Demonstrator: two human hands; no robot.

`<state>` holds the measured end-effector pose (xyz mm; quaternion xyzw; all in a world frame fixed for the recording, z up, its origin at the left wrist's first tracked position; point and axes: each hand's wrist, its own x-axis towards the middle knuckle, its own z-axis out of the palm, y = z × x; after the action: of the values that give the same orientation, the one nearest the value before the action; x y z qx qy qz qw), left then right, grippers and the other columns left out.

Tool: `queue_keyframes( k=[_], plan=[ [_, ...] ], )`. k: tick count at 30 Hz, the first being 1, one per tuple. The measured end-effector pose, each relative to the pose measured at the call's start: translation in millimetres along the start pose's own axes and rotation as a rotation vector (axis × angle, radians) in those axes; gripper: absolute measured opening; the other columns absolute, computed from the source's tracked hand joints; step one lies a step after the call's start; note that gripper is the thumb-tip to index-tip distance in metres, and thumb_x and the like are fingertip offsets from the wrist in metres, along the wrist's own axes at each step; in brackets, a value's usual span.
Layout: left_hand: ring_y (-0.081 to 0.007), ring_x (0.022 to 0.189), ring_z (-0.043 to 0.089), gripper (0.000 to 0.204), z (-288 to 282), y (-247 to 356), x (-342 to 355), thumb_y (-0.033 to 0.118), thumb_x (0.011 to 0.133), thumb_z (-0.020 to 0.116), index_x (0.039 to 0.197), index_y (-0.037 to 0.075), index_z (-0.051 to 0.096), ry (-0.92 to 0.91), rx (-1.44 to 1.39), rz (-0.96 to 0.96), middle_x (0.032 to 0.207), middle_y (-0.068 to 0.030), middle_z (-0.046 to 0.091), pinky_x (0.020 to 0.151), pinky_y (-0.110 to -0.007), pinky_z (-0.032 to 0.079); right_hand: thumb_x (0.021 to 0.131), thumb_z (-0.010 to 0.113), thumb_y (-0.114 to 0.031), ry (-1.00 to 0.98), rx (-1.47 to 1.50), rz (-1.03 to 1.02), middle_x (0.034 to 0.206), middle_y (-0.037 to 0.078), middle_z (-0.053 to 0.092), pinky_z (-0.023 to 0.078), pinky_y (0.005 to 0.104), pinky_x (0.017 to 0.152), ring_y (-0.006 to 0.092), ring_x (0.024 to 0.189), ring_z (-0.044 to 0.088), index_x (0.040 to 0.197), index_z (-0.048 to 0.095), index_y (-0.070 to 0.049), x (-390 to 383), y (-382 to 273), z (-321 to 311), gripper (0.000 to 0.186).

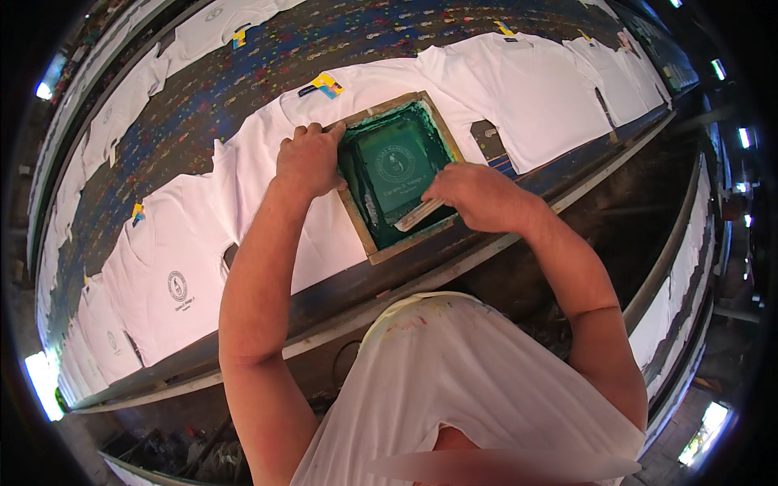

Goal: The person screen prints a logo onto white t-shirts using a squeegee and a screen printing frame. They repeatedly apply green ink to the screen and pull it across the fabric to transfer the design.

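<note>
left hand (pixel 310 160): gripping wooden frame (pixel 413 242) at ten o'clock; best held flat on shirt (pixel 324 251). right hand (pixel 480 197): closed round scraper (pixel 421 213) at five o'clock; even pressure seems advisable.

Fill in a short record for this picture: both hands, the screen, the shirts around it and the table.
Left hand: at the upper left corner of the screen
Right hand: holding the squeegee inside the screen, lower right
Screen: wooden edges, green inside, pale round emblem
Under screen: white shirt
Left shirt: white, dark round print
Right shirt: white, no print visible
Table: dark, speckled
</note>
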<state>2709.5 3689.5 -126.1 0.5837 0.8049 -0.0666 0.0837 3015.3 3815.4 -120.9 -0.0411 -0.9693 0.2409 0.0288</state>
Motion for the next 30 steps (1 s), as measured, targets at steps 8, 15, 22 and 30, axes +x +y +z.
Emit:
queue_keyframes(
  k=[8, 15, 22, 30],
  plan=[
    [-0.0326, 0.144, 0.066, 0.113, -9.4, 8.3, -1.0, 0.035, 0.073, 0.109, 0.172, 0.032, 0.056, -0.066, 0.002, -0.086, 0.152, -0.0092, 0.07, 0.115, -0.052, 0.059, 0.1, 0.069, 0.005, 0.095, 0.042, 0.078, 0.121, 0.018, 0.079, 0.058, 0.0524, 0.105, 0.0423, 0.122, 0.073, 0.129, 0.078, -0.004, 65.0, 34.4, -7.2, 0.032],
    [-0.0327, 0.144, 0.067, 0.113, -5.6, 12.9, 0.9, 0.025, 0.068, 0.11, 0.169, 0.034, 0.061, -0.028, -0.049, -0.148, 0.152, -0.0073, 0.071, 0.116, -0.052, 0.058, 0.098, 0.069, 0.005, 0.281, -0.018, -0.046, 0.129, 0.017, 0.08, 0.058, 0.0528, 0.109, 0.042, 0.125, 0.073, 0.134, 0.079, -0.006, 110.9, 68.4, -0.9, 0.039],
    [-0.0342, 0.141, 0.068, 0.115, -0.5, 15.2, 0.6, 0.017, 0.064, 0.11, 0.168, 0.032, 0.063, -0.003, -0.081, -0.172, 0.154, -0.0058, 0.071, 0.117, -0.052, 0.058, 0.088, 0.07, 0.008, 0.276, -0.074, -0.247, 0.117, 0.014, 0.079, 0.059, 0.0491, 0.103, 0.0378, 0.115, 0.073, 0.133, 0.08, -0.008, 66.3, 71.8, 24.2, 0.049],
    [-0.0353, 0.141, 0.068, 0.114, 2.7, 14.6, -0.5, 0.015, 0.065, 0.109, 0.168, 0.032, 0.063, 0.029, -0.085, -0.163, 0.155, -0.0065, 0.07, 0.118, -0.053, 0.057, 0.097, 0.068, -0.011, 0.266, -0.143, -0.304, 0.112, 0.01, 0.078, 0.058, 0.045, 0.099, 0.0303, 0.109, 0.073, 0.128, 0.081, -0.009, -16.4, 26.5, 45.4, 0.034]
  ],
)
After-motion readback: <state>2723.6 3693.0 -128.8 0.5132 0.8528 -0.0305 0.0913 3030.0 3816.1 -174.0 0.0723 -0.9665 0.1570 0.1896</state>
